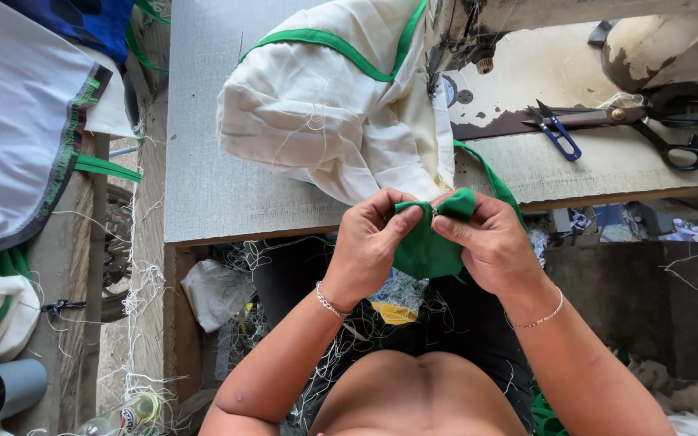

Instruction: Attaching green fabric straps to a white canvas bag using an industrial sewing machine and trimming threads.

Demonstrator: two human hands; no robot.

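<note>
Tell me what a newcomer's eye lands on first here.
At centre, the left hand and right hand pinch a folded green fabric piece between their fingertips. Just above, cream cloth with green trim is heaped on the grey sewing table. At upper right lie large black scissors and blue thread snips.

- Bare table [228,121] is left open on the left, between the cream cloth [325,113] and the table's left edge.
- The middle of the table is taken up by the cream cloth.
- Behind it, passage is blocked by the sewing machine [478,32].
- On the right, the way is narrowed by snips [557,133] and scissors [664,129]; a bare strip is left along the front edge.
- Below the table edge, space is filled by both hands and green fabric [430,242].
</note>
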